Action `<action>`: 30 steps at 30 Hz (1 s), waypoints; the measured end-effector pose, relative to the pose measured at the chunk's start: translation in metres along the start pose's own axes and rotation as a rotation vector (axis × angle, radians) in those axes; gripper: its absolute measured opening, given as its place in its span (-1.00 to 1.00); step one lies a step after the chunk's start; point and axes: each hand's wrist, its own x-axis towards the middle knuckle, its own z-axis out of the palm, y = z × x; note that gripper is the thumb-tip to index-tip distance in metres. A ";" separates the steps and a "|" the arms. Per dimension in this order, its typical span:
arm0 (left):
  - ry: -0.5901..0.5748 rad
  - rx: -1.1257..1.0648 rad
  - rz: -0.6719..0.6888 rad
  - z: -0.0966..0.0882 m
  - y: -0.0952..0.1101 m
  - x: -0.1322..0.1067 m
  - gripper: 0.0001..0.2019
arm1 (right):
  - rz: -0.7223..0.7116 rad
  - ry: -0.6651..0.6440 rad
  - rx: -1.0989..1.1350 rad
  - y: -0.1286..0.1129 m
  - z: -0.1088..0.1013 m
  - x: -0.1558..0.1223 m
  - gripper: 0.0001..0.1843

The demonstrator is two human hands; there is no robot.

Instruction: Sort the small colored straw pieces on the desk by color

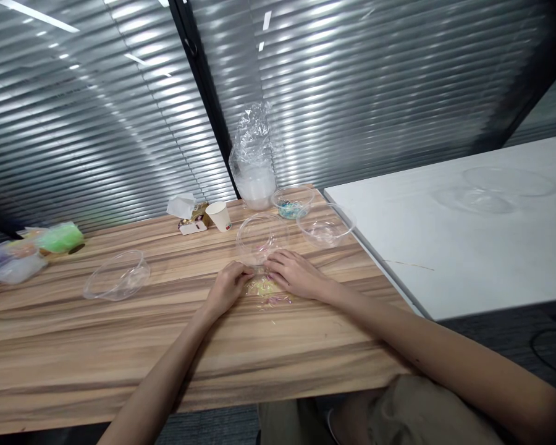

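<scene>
Both my hands rest on the wooden table (120, 346) just in front of a clear plastic bowl (261, 238). My left hand (229, 289) has its fingers curled under, pinching at a small pile of tiny coloured elastic bands (266, 292) that lies between the hands. My right hand (294, 273) lies palm down with its fingers bent, fingertips touching the table at the edge of the pile. What either hand grips is too small to make out.
Clear bowls stand around: one at the left (118, 275), one at the right (325, 225), one holding blue bits (293, 201). Behind are a bagged stack of bowls (254, 161), a paper cup (219, 216) and coloured bags (32, 247). A white table (467, 235) adjoins on the right.
</scene>
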 end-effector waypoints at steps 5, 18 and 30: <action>0.011 -0.007 0.021 0.000 0.000 0.000 -0.91 | 0.003 -0.001 -0.007 -0.001 -0.001 0.000 -0.76; 0.072 -0.133 -0.179 -0.002 0.001 0.001 -0.91 | 0.000 0.045 0.005 0.000 -0.002 0.000 -0.74; 0.152 -0.364 -0.346 -0.006 -0.003 0.003 -0.80 | -0.011 0.134 0.022 -0.001 -0.006 -0.001 -0.62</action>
